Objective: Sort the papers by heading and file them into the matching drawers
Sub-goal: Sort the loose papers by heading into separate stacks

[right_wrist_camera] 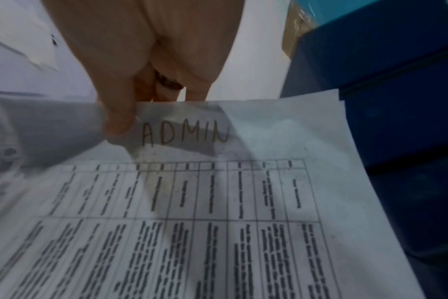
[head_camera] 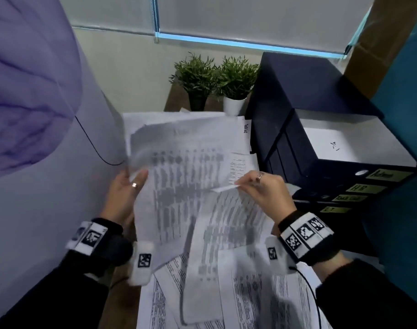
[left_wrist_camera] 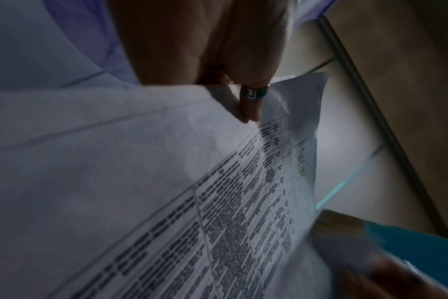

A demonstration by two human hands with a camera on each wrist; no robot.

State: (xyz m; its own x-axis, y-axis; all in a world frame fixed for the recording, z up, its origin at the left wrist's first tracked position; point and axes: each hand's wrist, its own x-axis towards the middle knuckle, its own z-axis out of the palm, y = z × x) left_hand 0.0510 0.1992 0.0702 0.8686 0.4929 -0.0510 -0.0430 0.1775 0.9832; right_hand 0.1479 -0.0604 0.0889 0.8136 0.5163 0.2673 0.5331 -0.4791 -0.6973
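Observation:
I hold two printed sheets over a spread of loose papers [head_camera: 262,302] on the table. My left hand [head_camera: 129,186] grips the left edge of a blurred table sheet [head_camera: 179,176]; in the left wrist view its ringed finger [left_wrist_camera: 251,101] lies against that sheet [left_wrist_camera: 218,202]. My right hand [head_camera: 257,186] pinches the top edge of a second sheet [head_camera: 231,222]. In the right wrist view the thumb [right_wrist_camera: 118,123] presses beside its handwritten heading ADMIN [right_wrist_camera: 184,133]. A dark drawer unit [head_camera: 285,96] stands at the right, with its top drawer [head_camera: 345,168] pulled out and white paper inside.
Yellow labels [head_camera: 387,175] mark the drawer fronts, stacked downwards. Two potted plants [head_camera: 198,77] [head_camera: 236,79] stand at the back of the table. A sheet headed Task list [head_camera: 246,131] peeks out near the unit. A pale wall with a thin cable [head_camera: 93,143] runs along the left.

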